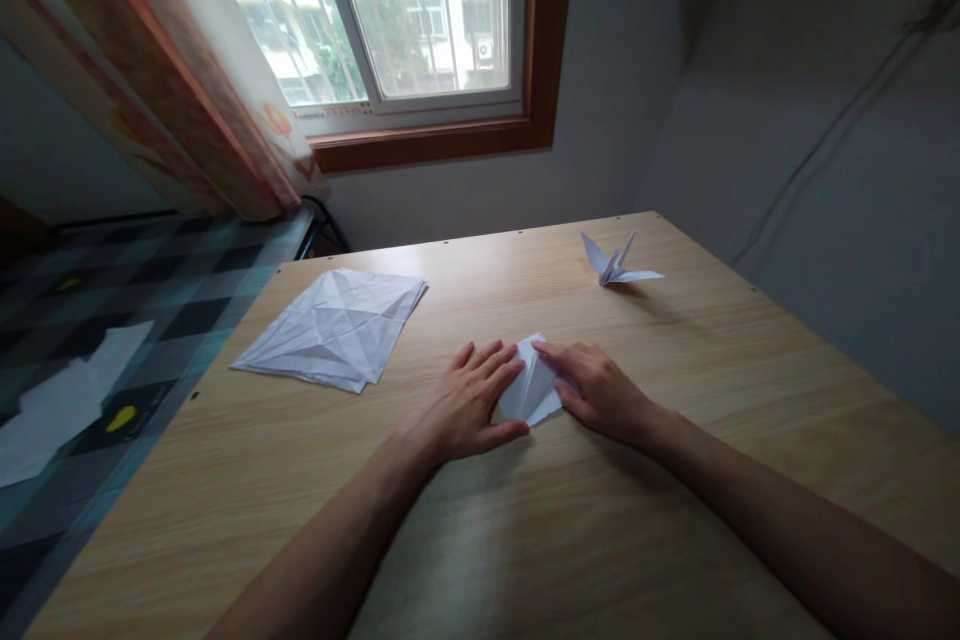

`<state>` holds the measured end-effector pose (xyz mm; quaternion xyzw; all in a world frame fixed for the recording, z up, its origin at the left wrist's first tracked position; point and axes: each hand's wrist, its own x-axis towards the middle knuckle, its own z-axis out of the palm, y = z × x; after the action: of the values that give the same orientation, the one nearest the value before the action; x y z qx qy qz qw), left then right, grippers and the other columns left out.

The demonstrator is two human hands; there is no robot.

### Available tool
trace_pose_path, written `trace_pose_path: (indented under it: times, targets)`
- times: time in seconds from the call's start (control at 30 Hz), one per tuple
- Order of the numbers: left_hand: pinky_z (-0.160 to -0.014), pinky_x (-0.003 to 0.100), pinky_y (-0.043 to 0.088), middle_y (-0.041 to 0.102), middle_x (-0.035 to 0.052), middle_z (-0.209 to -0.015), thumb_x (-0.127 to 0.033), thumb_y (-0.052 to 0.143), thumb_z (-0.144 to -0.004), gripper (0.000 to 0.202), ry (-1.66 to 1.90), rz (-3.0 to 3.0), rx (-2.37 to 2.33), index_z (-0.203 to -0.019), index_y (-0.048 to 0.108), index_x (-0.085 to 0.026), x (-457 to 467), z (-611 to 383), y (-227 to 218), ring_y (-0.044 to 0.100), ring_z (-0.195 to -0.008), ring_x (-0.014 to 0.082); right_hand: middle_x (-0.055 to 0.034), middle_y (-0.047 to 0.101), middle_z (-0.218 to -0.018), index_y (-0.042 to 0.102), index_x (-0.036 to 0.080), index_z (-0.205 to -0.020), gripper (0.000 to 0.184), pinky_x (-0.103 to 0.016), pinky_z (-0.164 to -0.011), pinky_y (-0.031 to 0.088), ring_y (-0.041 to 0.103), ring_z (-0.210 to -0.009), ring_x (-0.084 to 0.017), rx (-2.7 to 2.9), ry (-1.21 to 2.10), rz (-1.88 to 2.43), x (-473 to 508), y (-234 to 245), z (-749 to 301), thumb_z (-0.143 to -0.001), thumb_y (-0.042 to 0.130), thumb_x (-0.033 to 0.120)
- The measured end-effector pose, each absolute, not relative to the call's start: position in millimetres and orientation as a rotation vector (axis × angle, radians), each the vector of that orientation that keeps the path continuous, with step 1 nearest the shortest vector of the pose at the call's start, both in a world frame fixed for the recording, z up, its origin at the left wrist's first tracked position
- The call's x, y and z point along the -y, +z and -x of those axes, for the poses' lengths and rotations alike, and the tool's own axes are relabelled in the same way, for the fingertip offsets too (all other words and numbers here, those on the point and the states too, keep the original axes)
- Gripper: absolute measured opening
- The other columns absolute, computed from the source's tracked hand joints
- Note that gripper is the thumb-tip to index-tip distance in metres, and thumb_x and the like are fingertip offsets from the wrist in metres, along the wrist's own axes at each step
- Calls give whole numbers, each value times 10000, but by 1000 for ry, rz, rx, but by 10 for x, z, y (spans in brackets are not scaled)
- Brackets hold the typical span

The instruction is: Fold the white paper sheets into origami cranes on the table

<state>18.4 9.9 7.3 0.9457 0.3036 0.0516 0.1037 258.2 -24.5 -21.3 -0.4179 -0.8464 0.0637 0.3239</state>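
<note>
A small piece of folded white paper [531, 388] lies on the wooden table between my two hands, with crease lines running down its face. My left hand [480, 400] rests flat over its left side, fingers stretched out and thumb near the bottom corner. On the other side, my right hand [592, 382] is partly curled over the right edge. Its index finger presses near the top of the paper and its thumb is at the right side. The paper's left and right edges are partly hidden under the fingers.
A folded paper crane [611, 268] stands at the back right of the table [360, 490]. Several creased white sheets [330, 330] lie stacked at the back left. More paper [64, 405] sits on a checked cloth [180, 300] beyond the table's left edge. Behind is a window [427, 10].
</note>
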Motion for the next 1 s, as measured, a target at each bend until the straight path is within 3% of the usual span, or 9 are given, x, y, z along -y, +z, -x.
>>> trace_pose_path:
  times: [0.07, 0.13, 0.23, 0.3, 0.4, 0.67, 0.8, 0.9, 1.0]
  targets:
    - [-1167, 585, 192, 391, 150, -1528, -632, 567, -834, 814, 170, -2778, -895, -1464, 354, -163, -101, -182, 60, 310, -1432, 353, -132, 654, -1236, 408, 170, -1417, 657, -447, -940, 497, 612, -1094, -259, 2181, 188, 1052, 246, -207, -2539, -781, 512, 43]
    - [-1172, 570, 191, 370, 163, -1537, -651, 570, -824, 886, 196, -2765, -898, -1500, 278, -158, -106, -177, 44, 295, -1441, 345, -113, 696, -1109, 464, 178, -1366, 594, -432, -900, 503, 635, -1005, -249, 2165, 159, 1008, 242, -195, -2541, -791, 512, 33]
    - [-1176, 553, 189, 330, 186, -1552, -690, 568, -805, 971, 219, -2751, -896, -1526, 200, -154, -119, -167, 20, 289, -1446, 337, -76, 711, -903, 646, 191, -1049, 242, -386, -836, 508, 649, -873, -223, 2247, 157, 914, 249, -162, -2620, -846, 558, 95]
    - [-1176, 547, 190, 310, 193, -1560, -726, 563, -785, 1024, 230, -2739, -892, -1538, 157, -162, -131, -162, 9, 285, -1448, 340, -83, 709, -911, 664, 189, -877, 50, -363, -819, 509, 655, -861, -217, 2335, 217, 875, 268, -135, -2688, -859, 640, 229]
    - [-1175, 544, 192, 297, 193, -1565, -777, 566, -741, 1100, 247, -2715, -887, -1550, 112, -186, -148, -159, 2, 272, -1451, 355, -92, 706, -956, 667, 181, -818, 212, -338, -811, 515, 668, -874, -213, 2404, 293, 885, 299, -107, -2749, -836, 701, 389]
    - [-1178, 547, 203, 380, 190, -1522, -733, 670, -689, 1150, 316, -2652, -831, -1542, 134, -179, -159, -145, 5, 303, -1434, 359, -91, 713, -1034, 648, 182, -755, 208, -298, -796, 534, 696, -898, -209, 2444, 346, 896, 303, -112, -2721, -796, 745, 360]
    - [-1120, 507, 315, 554, 163, -1364, -706, 691, -689, 989, 517, -2595, -785, -1456, 347, -184, -166, -116, 8, 453, -1319, 341, -83, 720, -1053, 633, 186, -716, 217, -295, -811, 538, 702, -902, -207, 2408, 426, 913, 299, -112, -2731, -789, 751, 352]
    - [-1041, 449, 396, 659, 115, -1169, -668, 676, -737, 646, 606, -2564, -756, -1176, 584, -203, -172, -104, 24, 544, -1201, 303, -73, 721, -1077, 642, 188, -728, 194, -296, -822, 538, 702, -907, -203, 2409, 439, 948, 295, -111, -2759, -783, 757, 335]
    - [-1003, 413, 410, 686, 75, -1032, -610, 677, -774, 436, 621, -2609, -718, -937, 624, -209, -172, -113, 29, 576, -1144, 267, -77, 723, -1068, 654, 186, -749, 165, -306, -829, 533, 696, -907, -199, 2460, 343, 944, 292, -87, -2789, -813, 731, 318]
